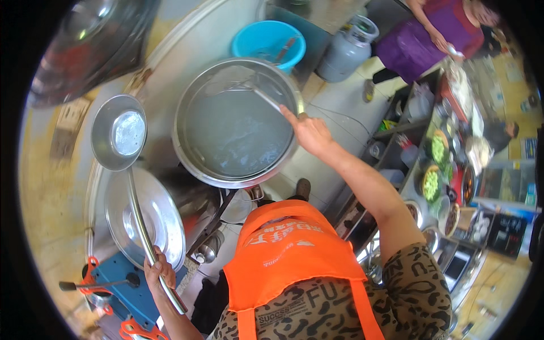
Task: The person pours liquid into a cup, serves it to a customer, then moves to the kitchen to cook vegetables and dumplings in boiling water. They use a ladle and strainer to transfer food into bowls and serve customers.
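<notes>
My left hand (pixel 159 272) grips the long metal handle of a deep metal ladle (pixel 102 140), whose bowl is lifted to the left of a large metal pot (pixel 180 155). Cloudy greyish liquid (pixel 238 127) fills much of the pot. My right hand (pixel 313 135) is over the pot's right rim, closed around the handle of a skimmer (pixel 267 100). The skimmer's wide, flat head lies at the far side of the pot, partly in the liquid; its mesh is blurred. Below the ladle, a wide round metal lid or basin (pixel 117 223) leans at a tilt.
Behind the pot stands a light-blue plastic basin (pixel 242 44), with a grey gas cylinder (pixel 344 55) on the floor nearby. A person in a purple apron (pixel 408 46) stands beyond it. At right, a counter (pixel 418 178) carries several bowls of food. A blue machine (pixel 121 293) is at lower left.
</notes>
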`<state>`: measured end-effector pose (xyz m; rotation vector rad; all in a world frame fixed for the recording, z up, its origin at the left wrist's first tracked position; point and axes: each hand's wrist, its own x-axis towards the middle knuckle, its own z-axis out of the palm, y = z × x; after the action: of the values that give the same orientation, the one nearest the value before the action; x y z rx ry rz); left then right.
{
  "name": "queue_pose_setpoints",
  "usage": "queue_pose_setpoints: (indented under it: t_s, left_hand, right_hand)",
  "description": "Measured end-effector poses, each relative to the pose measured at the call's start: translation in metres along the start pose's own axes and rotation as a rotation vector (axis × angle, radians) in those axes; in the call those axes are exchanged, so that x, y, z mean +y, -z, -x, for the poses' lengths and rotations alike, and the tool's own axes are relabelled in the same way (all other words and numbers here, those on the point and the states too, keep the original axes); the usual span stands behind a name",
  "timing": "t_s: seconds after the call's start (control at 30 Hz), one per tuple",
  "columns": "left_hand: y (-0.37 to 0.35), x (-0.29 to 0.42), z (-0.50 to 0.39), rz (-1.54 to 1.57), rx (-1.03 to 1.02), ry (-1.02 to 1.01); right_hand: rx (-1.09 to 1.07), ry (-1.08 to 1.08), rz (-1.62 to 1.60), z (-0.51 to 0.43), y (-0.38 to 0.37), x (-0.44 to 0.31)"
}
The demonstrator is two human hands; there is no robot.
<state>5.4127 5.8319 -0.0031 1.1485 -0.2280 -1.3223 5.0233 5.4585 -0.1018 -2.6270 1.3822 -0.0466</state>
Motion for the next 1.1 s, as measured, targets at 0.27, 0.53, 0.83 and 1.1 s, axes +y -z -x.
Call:
queue_pose_setpoints:
  t_s: [0.27, 0.53, 0.83, 1.1]
  left_hand:
    - [0.061, -0.005, 0.033, 0.058, 0.286, -0.114]
    - [0.062, -0.03, 0.042, 0.121, 0.332, -0.139]
    - [0.063, -0.05, 0.029, -0.912, 0.703, -0.062]
    - [0.079, -0.067, 0.017, -1.526, 0.877, -0.269]
  right_hand:
    - [-0.333, -0.028, 0.205, -0.09, -0.053, 0.008]
    - [-1.307, -1.067, -1.261, -0.082, -0.072, -0.037]
    - [-0.598, -1.3, -2.023, -0.069, -0.11, -0.063]
    - [-0.583, -0.443, -0.808, -0.083, -0.112, -0.055]
